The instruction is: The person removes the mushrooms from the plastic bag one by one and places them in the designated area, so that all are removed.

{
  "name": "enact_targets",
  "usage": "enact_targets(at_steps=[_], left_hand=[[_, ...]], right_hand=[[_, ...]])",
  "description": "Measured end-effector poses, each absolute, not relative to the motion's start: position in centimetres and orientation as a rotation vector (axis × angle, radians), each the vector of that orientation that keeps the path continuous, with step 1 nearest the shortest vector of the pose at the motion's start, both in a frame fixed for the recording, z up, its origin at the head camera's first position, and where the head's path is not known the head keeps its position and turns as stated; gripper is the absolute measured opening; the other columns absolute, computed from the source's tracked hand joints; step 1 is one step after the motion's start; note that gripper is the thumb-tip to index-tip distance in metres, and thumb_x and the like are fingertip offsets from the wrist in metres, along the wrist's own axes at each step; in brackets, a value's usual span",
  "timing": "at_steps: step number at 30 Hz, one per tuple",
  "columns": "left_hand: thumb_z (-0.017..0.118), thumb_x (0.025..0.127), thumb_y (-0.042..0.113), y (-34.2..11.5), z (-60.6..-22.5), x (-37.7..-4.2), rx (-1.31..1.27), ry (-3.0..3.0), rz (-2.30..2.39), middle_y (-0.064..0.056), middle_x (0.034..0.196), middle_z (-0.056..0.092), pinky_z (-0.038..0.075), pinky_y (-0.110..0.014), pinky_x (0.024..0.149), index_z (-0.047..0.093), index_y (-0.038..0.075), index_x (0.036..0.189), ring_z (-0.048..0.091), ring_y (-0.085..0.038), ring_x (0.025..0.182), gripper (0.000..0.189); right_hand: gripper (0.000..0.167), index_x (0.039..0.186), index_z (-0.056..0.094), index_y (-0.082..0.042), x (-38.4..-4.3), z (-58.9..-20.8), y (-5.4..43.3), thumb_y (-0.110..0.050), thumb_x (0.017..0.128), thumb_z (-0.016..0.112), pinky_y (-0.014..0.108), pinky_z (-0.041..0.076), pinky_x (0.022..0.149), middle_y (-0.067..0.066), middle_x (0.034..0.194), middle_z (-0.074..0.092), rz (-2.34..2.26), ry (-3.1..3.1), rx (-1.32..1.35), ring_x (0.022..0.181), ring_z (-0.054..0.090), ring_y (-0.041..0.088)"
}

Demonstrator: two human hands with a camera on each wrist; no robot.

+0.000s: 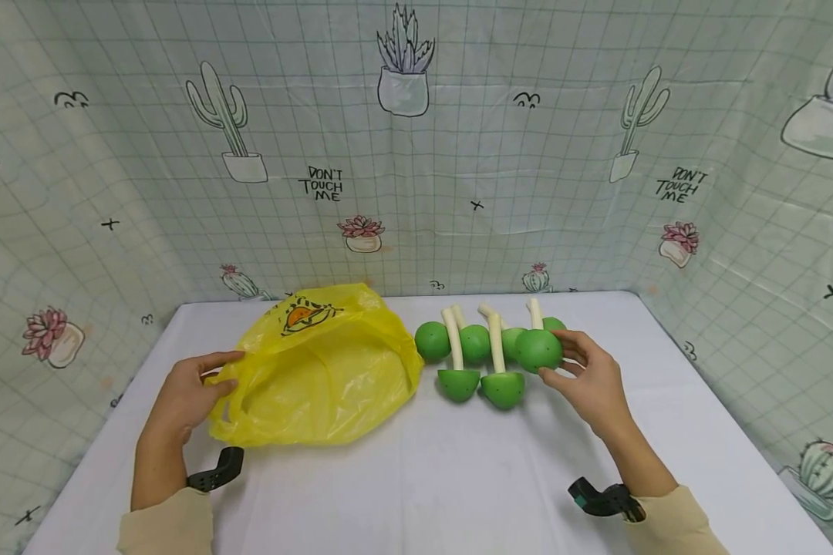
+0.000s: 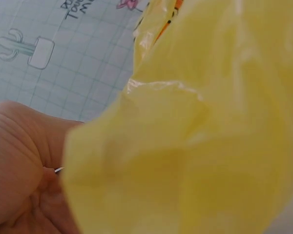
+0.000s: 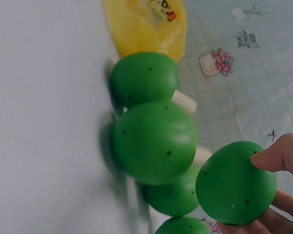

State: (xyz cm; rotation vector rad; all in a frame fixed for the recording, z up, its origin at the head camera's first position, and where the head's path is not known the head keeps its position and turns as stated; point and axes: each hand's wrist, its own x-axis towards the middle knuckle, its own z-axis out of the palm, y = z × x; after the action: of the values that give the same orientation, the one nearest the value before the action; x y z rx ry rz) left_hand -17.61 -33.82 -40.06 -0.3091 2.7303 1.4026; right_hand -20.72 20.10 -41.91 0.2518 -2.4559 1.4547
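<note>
My left hand [image 1: 189,389] pinches the side of a yellow plastic bag [image 1: 319,385] between thumb and fingers. The bag lies on its side with its mouth spread toward me and an orange print on its upper face. In the left wrist view the yellow film [image 2: 185,146] hides the fingertips. My right hand [image 1: 590,378] holds a green mushroom-shaped piece [image 1: 538,351] by its dark-dotted cap, thumb in front and fingers round the far side. Beside it lie several more such pieces, among them a front mushroom-shaped piece [image 1: 503,391] with its pale stem pointing away from me.
A white cloth [image 1: 416,493] covers the table. Behind it and at both sides hangs a checked curtain [image 1: 430,177] printed with cacti. The leftmost green cap [image 1: 433,341] sits right at the bag's right edge. Black wrist cameras [image 1: 218,470] are strapped to both wrists.
</note>
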Motion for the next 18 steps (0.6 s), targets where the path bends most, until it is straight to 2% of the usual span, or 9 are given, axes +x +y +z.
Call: enact_targets(at_steps=[3,8,10,18], left_hand=[[0.058,0.104,0.000,-33.8,-40.1,-17.6,-0.314,2.735,1.400,-0.035,0.163,0.028,0.046,-0.061,0.112,0.050,-0.003,0.153,0.042,-0.051,0.133,0.050],[0.058,0.104,0.000,-33.6,-40.1,-17.6,-0.333,2.726,1.401,-0.035,0.162,0.028,0.045,-0.061,0.112,0.049,-0.003,0.153,0.042,-0.051,0.133,0.050],[0.058,0.104,0.000,-33.5,-40.1,-17.6,-0.335,2.725,1.401,-0.034,0.162,0.029,0.046,-0.060,0.112,0.049,-0.003,0.153,0.043,-0.050,0.132,0.050],[0.058,0.104,0.000,-33.5,-40.1,-17.6,-0.334,2.738,1.378,-0.034,0.161,0.031,0.049,-0.058,0.110,0.050,-0.003,0.153,0.046,-0.048,0.130,0.050]], right_hand=[[0.061,0.143,0.053,0.007,-20.7,-42.7,21.0,0.005,0.088,0.078,0.013,0.052,0.096,0.024,0.140,0.060,1.467,-2.463,0.271,0.123,0.059,0.028],[0.062,0.144,0.053,0.006,-20.8,-44.0,22.3,0.006,0.088,0.078,0.014,0.052,0.097,0.023,0.140,0.059,1.516,-2.460,0.338,0.118,0.058,0.005],[0.062,0.144,0.053,0.006,-20.8,-44.5,22.8,0.007,0.087,0.078,0.013,0.052,0.097,0.024,0.140,0.059,1.540,-2.452,0.361,0.116,0.056,-0.001],[0.060,0.141,0.055,0.009,-21.4,-45.7,24.1,0.013,0.086,0.077,0.014,0.052,0.096,0.026,0.139,0.057,1.633,-2.387,0.461,0.116,0.058,0.000]])
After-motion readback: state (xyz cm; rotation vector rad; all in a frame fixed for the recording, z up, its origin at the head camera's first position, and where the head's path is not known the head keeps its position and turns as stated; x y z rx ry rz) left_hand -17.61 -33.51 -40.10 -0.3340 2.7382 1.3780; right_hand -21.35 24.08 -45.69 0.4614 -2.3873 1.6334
